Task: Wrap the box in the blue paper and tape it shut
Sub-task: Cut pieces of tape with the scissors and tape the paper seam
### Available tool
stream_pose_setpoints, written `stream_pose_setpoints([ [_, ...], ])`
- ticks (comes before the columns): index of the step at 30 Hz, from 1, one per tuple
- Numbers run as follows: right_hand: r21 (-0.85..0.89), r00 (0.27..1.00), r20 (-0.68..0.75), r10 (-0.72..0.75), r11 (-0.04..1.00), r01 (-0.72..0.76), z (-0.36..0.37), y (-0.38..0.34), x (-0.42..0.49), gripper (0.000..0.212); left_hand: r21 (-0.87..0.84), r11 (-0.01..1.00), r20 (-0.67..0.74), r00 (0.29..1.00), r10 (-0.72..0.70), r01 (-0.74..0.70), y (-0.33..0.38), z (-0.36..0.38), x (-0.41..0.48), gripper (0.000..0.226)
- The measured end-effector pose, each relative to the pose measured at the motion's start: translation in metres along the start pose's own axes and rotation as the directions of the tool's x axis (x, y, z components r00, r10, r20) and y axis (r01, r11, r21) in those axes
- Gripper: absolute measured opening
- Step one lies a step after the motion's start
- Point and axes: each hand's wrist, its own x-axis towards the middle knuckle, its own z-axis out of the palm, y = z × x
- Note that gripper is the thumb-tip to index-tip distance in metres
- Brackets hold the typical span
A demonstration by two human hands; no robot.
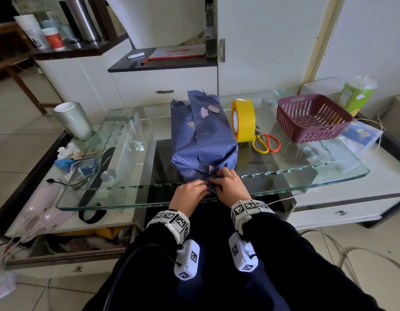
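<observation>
The box (202, 140) is lying lengthwise on the glass table (306, 162), pointing away from the person. The blue paper (204, 104) is covering its top and long sides, with a seam running along the top and a few pale torn patches showing there. The far end is looking loosely bunched, and I cannot tell whether it is taped.

The step in hand is closing the near end. Both hands are meeting at the table's front edge. The left hand (190, 194) is pinching the gathered paper from the left with curled fingers. The right hand (229, 184) is gripping the same bunch from the right and seems to be pressing the folds against the box's end. The 2 hands are touching or nearly touching over the fold.

The roll of yellow tape (243, 120) is standing on edge just beside the box, on its right. The scissors (265, 142) are lying next to the roll, and a maroon basket (313, 118) is sitting further right.

The wrapping looks well along, with the taping yet to come at this end. The next move is calling for 1 hand to pin the fold flat while the other reaches for the tape, and the right hand is the nearer one. The paper looks thin and is already torn in places, so a gentle pull is advisable.
</observation>
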Motion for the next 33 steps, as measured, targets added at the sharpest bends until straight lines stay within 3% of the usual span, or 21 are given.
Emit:
stream_pose_setpoints([
  [2,-0.009,1.000,0.017,0.011,1.000,-0.010,-0.002,0.004,0.007,0.034,-0.032,0.999,0.012,1.000,0.008,-0.008,-0.005,0.003,0.008,0.034],
  [5,-0.023,0.999,0.045,0.026,0.999,-0.025,-0.004,0.010,0.015,0.036,-0.134,0.987,0.122,0.990,-0.074,0.090,-0.005,0.001,0.018,0.037],
  [8,-0.010,0.995,0.079,0.059,0.998,-0.058,-0.005,0.015,0.022,0.035,-0.109,0.984,0.207,0.971,-0.119,0.144,-0.005,0.001,0.031,0.037],
  [13,0.272,0.974,0.052,0.219,0.936,-0.225,-0.006,0.009,0.034,0.033,-0.100,0.949,0.264,0.927,-0.265,0.299,-0.010,-0.003,0.052,0.024],
  [18,0.417,0.939,0.007,0.343,0.853,-0.315,-0.008,0.011,0.029,0.031,-0.285,0.859,0.255,0.898,-0.359,0.425,-0.007,-0.005,0.061,0.016],
  [27,0.513,0.881,-0.091,0.464,0.781,-0.358,-0.025,0.016,0.037,0.017,-0.215,0.911,0.328,0.904,-0.274,0.353,-0.006,-0.005,0.043,0.027],
  [33,0.465,0.816,-0.241,0.525,0.801,-0.378,-0.050,0.028,0.056,0.042,-0.179,0.914,0.320,0.900,-0.296,0.364,0.005,0.002,0.036,0.016],
])
